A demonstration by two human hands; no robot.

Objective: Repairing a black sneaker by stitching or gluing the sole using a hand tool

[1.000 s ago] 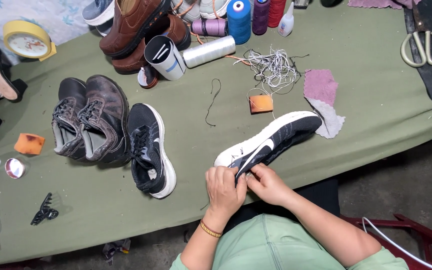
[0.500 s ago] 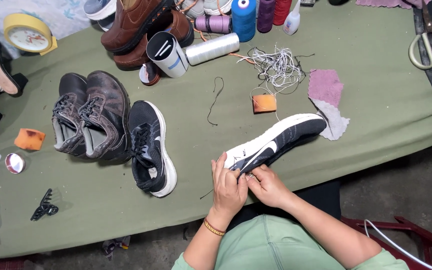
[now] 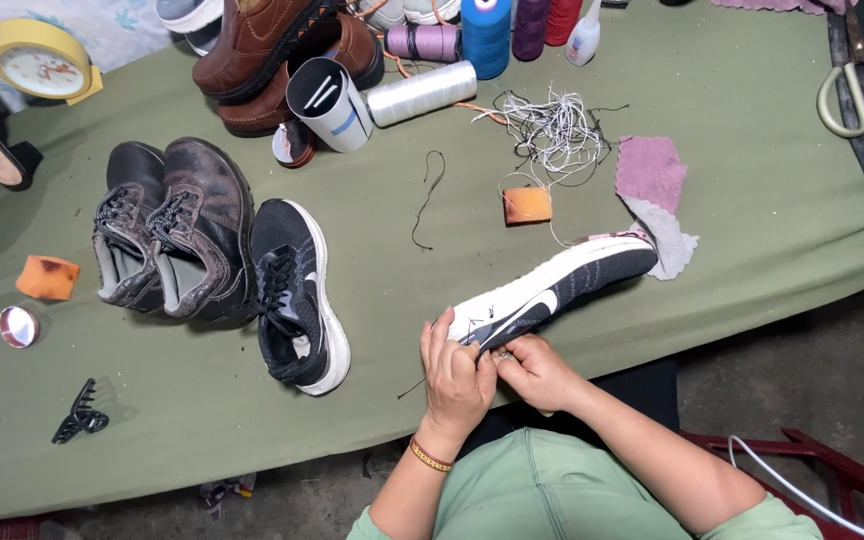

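Since a moment ago, my left hand (image 3: pixel 457 375) has slid over the black-and-white sneaker (image 3: pixel 552 292) and closes on its toe, while my right hand (image 3: pixel 537 370) pinches beside it. That toe overhangs the near edge of the bench (image 3: pixel 752 200); bare cloth lies open to the right, with another black sneaker (image 3: pixel 297 295) just left.

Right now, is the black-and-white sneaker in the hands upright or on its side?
On its side: the black-and-white sneaker shows its white sole edge and side stripe.
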